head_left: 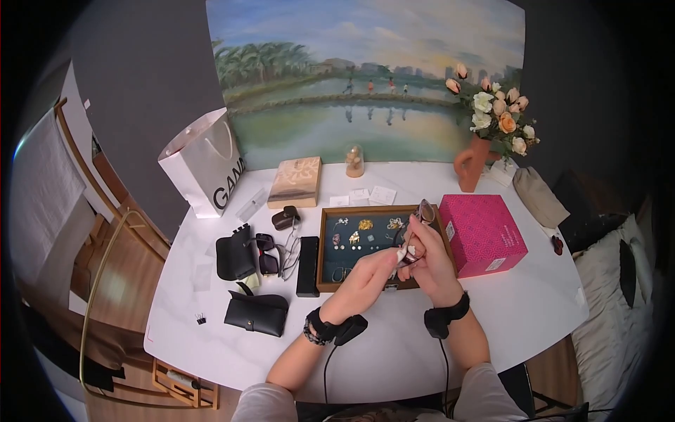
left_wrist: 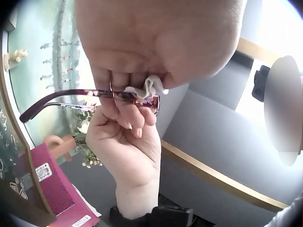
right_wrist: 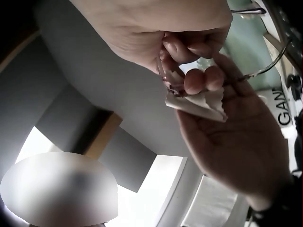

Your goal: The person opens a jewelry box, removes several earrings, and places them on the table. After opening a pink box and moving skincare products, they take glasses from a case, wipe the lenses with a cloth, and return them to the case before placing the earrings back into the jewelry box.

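Observation:
A pair of eyeglasses (left_wrist: 52,98) with dark reddish patterned temples is held up over the front right of the jewelry tray. My right hand (head_left: 436,267) grips the frame, its fingers curled around the lens end. From the other side, my left hand (head_left: 367,281) pinches a small white cloth (right_wrist: 203,106) against a lens. The cloth (left_wrist: 154,87) is folded over the rim, and fingers of both hands hide much of the lenses. Below lies the wooden tray (head_left: 325,257), with earrings, brooches and other jewelry on its dark green lining.
A pink box (head_left: 485,235) stands right of the tray; a black long case (head_left: 308,267) lies at its left. Further left are sunglasses (head_left: 268,257), a black glasses case (head_left: 256,313) and a brown case (head_left: 285,218). A paper bag (head_left: 200,165) and a flower vase (head_left: 472,165) stand behind.

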`<state>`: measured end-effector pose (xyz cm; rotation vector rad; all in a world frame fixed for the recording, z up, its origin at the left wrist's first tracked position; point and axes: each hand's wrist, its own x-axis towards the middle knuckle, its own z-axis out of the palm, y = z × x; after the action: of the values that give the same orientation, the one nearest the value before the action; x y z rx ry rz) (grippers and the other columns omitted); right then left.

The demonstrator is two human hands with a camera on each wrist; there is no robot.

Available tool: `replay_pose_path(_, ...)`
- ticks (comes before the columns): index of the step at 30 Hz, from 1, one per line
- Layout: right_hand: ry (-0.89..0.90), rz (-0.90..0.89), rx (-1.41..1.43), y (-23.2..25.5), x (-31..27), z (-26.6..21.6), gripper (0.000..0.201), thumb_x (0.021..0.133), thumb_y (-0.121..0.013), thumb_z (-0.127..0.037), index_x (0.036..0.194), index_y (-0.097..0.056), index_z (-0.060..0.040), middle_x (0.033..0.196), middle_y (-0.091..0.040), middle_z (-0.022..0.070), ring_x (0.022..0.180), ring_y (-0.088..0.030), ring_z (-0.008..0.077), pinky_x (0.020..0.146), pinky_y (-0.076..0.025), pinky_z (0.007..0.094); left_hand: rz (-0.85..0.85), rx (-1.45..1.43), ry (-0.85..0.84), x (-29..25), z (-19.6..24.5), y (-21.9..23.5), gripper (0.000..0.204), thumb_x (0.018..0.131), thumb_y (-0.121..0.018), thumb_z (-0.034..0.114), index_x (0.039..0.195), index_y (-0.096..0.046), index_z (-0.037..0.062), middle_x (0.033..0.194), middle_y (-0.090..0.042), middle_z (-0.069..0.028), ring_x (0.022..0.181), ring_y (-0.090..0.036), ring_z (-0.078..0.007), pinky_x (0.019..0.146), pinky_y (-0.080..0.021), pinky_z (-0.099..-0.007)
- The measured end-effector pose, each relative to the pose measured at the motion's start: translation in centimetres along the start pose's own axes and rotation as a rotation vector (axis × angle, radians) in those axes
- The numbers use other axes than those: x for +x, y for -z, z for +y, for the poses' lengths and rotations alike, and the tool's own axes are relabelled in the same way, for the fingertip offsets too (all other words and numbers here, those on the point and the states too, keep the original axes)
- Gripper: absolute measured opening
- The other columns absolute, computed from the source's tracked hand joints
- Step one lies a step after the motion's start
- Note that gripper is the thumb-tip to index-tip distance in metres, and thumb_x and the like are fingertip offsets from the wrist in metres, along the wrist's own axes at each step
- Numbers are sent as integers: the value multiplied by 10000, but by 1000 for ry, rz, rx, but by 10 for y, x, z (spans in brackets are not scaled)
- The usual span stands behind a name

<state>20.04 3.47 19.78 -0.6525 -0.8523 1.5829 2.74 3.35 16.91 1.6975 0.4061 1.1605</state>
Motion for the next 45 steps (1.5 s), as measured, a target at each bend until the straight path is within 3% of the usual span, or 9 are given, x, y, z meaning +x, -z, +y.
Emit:
replay_pose_path(4,-69,21,158,13,4,-1,236,1056,-645,-306,898,-544,-162,616,-424,-85,506,-478,64,465,-392,272,-56,133,75,5,-2,-1,311,1123,-471,189,1247,-644,-37,993,-708,-58,884,-618,-117,845,-508,-280)
replay_pose_path(6,-47,229,264,31,19,7,232,1044,-666,-317,886,-578,-171,633,-506,-77,496,-473,65,514,-402,253,-3,180,78,6,-6,-2,305,1112,-498,167,1278,-648,-40,985,-723,-56,859,-628,-108,819,-521,-277)
replay_pose_path(18,-138,68,360,51,28,14,286,1017,-709,-349,809,-647,-161,675,-590,-47,545,-463,68,566,-404,223,7,58,233,7,-25,6,354,1099,-535,132,1427,-547,-1,1029,-712,-26,921,-602,-66,790,-476,-235)
replay_pose_path(20,-142,101,369,52,31,18,284,1015,-712,-347,810,-654,-160,687,-600,-39,546,-468,72,573,-415,222,100,-140,149,7,-25,0,336,1090,-561,125,1406,-541,12,1065,-721,-32,969,-609,-58,816,-478,-228)
replay_pose_path(27,-157,167,375,52,34,19,279,1014,-715,-340,821,-677,-142,711,-616,-26,541,-475,89,557,-417,229,150,48,212,9,-33,5,173,1024,-670,76,1176,-671,-7,1067,-746,-52,982,-637,-68,837,-495,-226)
replay_pose_path(29,-174,157,383,52,32,18,282,1016,-713,-336,819,-676,-138,711,-615,-25,542,-478,90,547,-404,231,347,220,-82,14,-31,1,119,1000,-700,77,1070,-719,-17,1011,-752,-65,931,-654,-84,813,-507,-237)
replay_pose_path(33,-189,157,382,45,28,15,290,1023,-704,-332,813,-672,-134,711,-615,-25,553,-490,86,523,-371,240,469,347,71,12,-29,11,158,978,-732,101,1085,-755,-13,1010,-764,-75,944,-676,-110,830,-523,-253)
replay_pose_path(36,-219,25,371,50,30,17,281,1026,-698,-332,822,-674,-140,721,-624,-25,576,-518,86,542,-402,237,514,443,-35,13,-30,12,173,982,-730,109,1091,-756,-21,985,-776,-72,910,-682,-106,813,-529,-257)
replay_pose_path(45,-160,175,274,37,24,6,265,1027,-695,-334,838,-664,-150,740,-633,-46,610,-550,67,599,-468,234,245,166,109,8,-30,0,210,1046,-649,117,1142,-694,-64,1001,-755,-60,937,-664,-76,845,-526,-240)
